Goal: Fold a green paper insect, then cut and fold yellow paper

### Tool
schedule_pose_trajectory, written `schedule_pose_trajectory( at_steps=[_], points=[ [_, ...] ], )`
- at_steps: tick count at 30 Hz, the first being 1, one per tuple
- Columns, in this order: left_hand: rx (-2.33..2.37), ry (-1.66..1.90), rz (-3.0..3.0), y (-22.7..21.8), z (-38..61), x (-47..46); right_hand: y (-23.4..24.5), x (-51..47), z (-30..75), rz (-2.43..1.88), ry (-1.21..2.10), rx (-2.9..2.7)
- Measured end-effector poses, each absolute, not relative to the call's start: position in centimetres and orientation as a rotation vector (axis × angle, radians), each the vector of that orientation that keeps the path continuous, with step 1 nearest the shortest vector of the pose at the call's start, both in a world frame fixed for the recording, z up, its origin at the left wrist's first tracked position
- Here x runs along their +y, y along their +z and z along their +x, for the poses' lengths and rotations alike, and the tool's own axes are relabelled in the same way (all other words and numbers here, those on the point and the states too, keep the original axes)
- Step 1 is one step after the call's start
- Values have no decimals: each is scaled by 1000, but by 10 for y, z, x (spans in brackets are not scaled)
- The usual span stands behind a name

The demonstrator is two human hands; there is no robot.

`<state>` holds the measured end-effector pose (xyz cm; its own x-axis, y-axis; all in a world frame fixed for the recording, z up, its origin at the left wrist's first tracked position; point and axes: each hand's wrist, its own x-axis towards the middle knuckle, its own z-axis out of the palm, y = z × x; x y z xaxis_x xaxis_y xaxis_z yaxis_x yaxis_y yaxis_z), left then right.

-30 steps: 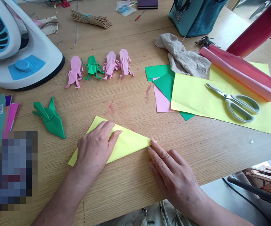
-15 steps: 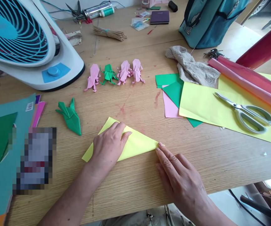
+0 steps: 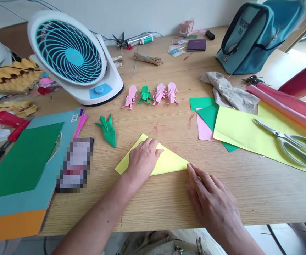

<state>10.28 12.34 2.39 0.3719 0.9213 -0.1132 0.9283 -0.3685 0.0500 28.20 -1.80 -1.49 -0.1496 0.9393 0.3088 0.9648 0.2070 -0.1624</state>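
Observation:
A yellow sheet of paper [image 3: 172, 162], folded into a triangle, lies on the wooden table in front of me. My left hand [image 3: 143, 155] rests palm down across its left half, fingers laid over the far edge and thumb out to the side. At the paper's right corner, the stretched fingertips of my right hand [image 3: 212, 191] press down, while the rest of that hand sits beyond the paper. Just left of the paper is a folded green origami piece [image 3: 108, 130] with pointed ends. Pink origami figures [image 3: 130, 96] and a green one [image 3: 145, 95] stand in a row farther back.
To the right, scissors [image 3: 288, 140] lie on yellow sheets [image 3: 238, 124], beside green and pink paper [image 3: 204, 127]. A fan [image 3: 73, 56] stands back left, above folders [image 3: 59, 141] and a blurred-out object [image 3: 75, 164]. A backpack [image 3: 245, 39] and grey cloth [image 3: 220, 90] are back right.
The view has swung left and up, showing more of the fan and the table's left side. Both hands keep nearly the same places on the yellow paper.

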Motion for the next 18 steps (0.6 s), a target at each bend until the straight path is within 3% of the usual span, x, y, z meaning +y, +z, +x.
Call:
schedule_pose_trajectory(
  at_steps=[18],
  points=[
    [1780, 71, 2427, 20, 105, 121, -12, -13, 279, -1798, -105, -2145]
  ],
)
